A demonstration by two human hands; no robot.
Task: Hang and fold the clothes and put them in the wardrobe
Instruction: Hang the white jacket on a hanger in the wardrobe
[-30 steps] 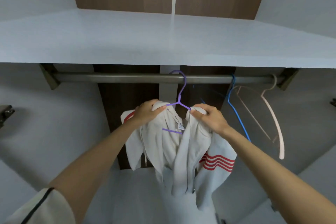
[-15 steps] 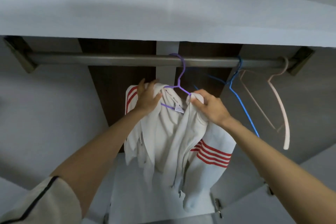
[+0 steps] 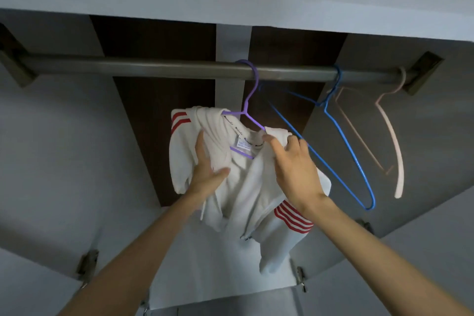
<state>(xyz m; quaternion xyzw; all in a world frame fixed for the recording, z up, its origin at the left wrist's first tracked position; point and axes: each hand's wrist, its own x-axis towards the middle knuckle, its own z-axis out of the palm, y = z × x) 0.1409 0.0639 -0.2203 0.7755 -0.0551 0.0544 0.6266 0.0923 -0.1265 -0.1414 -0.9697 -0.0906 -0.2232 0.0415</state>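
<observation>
White zip jacket with red stripes [image 3: 241,187] hangs on a purple wire hanger [image 3: 247,102] hooked over the grey metal rail [image 3: 154,69], centre. We record the left hand [image 3: 207,167] flat on its left panel (fingers straight); the right hand [image 3: 292,169] pinches its collar.

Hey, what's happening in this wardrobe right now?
A person is arranging a white jacket with red stripes on a purple hanger, which is hooked over the wardrobe rod. The left hand rests with straight fingers against the fabric by one shoulder, and the right hand pinches the collar on the other side. A blue hanger and a pink hanger hang bare on the same rod.
</observation>
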